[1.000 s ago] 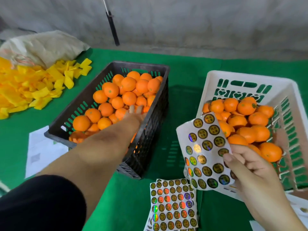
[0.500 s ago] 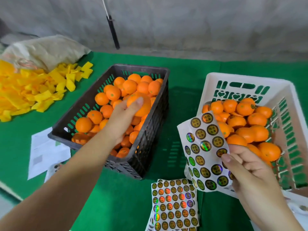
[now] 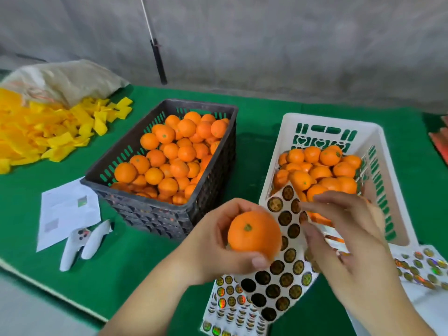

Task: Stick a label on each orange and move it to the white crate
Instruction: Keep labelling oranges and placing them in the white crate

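Left hand (image 3: 213, 241) grips my orange (image 3: 254, 232) mid-frame; right hand (image 3: 339, 229) pinches the sticker sheet (image 3: 278, 270), blurred, so I risk peeling crookedly.

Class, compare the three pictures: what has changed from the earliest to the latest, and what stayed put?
The left hand took an orange from the black crate and carried it toward the sticker sheet, which the right hand still holds. Both crates and the yellow pile stayed put.

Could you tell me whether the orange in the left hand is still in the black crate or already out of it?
Out: the left hand holds the orange in front of the black crate.
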`<state>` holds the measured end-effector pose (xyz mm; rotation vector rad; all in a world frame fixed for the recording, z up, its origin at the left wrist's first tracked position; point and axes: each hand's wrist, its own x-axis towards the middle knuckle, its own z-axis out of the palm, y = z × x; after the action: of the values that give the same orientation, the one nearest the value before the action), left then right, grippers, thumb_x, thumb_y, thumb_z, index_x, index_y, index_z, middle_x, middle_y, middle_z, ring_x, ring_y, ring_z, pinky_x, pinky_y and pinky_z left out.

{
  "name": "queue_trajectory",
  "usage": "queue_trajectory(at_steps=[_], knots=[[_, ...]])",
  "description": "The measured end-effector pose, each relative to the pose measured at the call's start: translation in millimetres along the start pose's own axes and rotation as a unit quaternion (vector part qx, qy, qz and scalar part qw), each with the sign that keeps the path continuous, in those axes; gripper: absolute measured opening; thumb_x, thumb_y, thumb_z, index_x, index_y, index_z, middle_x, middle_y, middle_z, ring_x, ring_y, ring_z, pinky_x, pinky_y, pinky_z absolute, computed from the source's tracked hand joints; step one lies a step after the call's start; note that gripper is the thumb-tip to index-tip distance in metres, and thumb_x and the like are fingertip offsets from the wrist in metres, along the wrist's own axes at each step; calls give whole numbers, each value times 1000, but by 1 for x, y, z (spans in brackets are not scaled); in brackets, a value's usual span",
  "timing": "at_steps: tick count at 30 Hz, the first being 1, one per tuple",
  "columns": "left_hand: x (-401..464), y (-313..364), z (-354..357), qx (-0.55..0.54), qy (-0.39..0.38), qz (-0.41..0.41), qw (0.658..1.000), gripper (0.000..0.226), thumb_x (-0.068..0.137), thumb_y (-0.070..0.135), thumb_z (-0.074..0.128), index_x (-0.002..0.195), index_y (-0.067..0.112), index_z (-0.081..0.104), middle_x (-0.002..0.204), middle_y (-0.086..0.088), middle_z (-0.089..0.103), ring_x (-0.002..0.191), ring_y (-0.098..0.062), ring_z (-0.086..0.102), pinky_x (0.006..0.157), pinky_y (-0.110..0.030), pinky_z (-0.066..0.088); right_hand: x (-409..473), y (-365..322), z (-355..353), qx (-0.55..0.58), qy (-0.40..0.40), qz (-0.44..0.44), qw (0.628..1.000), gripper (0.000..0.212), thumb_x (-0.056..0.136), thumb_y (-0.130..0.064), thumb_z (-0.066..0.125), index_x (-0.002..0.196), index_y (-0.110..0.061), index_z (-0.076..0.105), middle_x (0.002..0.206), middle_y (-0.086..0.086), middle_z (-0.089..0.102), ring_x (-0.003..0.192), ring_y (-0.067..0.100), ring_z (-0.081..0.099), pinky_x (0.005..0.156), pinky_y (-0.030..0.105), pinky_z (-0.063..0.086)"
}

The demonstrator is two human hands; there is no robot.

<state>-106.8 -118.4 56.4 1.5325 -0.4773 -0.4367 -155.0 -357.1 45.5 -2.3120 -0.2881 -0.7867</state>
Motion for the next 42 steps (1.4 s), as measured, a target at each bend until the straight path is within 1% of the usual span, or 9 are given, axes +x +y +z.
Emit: queue_trajectory(at_steps=[4,8,13,18,26,30,34,38,42], knots=[[-17,11,10,69,-57,22,996,76,67,49,93,130,23,59,133,-2,65,120,-30,67,95,-48,59,8,-21,-9,1,-72,-49,996,36,95,-44,62,115,-20,78,113,-10,68,105,9,60,94,15,43],[-27,20,9,154,-52,69,984,76,65,32,98,132,30,61,139,9,63,130,-14,61,103,-23,50,12,-25,-19,53,-114,-20,992,20,91,-35,72,105,-25,82,98,-18,74,94,-7,65,79,5,46],[-34,22,11,170,-60,77,981,79,66,24,98,135,29,60,141,9,63,132,-15,60,105,-25,50,13,-28,-20,71,-99,2,993,14,90,-18,70,92,-25,82,86,-20,74,82,-2,68,67,9,47],[-36,19,12,97,-25,50,994,78,67,51,93,135,29,60,138,5,64,128,-22,63,99,-35,57,12,-46,-20,44,96,-8,994,11,100,-20,64,101,-26,74,89,-10,69,79,-2,60,72,5,41],[-32,5,16,9,14,16,1000,80,60,68,89,125,26,66,123,-4,70,112,-30,70,88,-37,58,-11,-45,-14,92,-96,-68,989,35,98,-32,61,127,-17,73,122,-10,62,114,10,62,92,15,44],[-25,0,21,-36,26,2,999,81,59,69,89,122,25,67,116,-7,73,106,-31,73,87,-46,61,-19,-44,-5,52,-166,-54,983,76,83,-59,73,149,-24,54,141,-13,46,129,7,50,104,12,37],[-17,1,20,-81,-46,-11,996,75,65,45,92,133,26,65,129,-7,70,119,-31,69,94,-41,58,-17,-45,-4,74,-123,-14,990,69,74,-64,73,137,-42,57,133,-21,47,121,11,51,101,10,36],[-7,-2,20,-110,-82,2,991,64,81,10,81,140,16,60,135,-13,68,124,-34,65,100,-41,55,-3,-36,-16,80,-60,49,994,79,57,-73,75,132,-64,50,134,-36,43,119,22,56,95,38,48],[1,-15,17,-87,-21,6,996,55,94,-1,71,140,26,58,136,-13,66,124,-31,65,102,-45,55,15,15,-24,86,1,142,986,85,68,-81,77,144,-58,46,147,-12,48,137,20,48,116,32,41]])
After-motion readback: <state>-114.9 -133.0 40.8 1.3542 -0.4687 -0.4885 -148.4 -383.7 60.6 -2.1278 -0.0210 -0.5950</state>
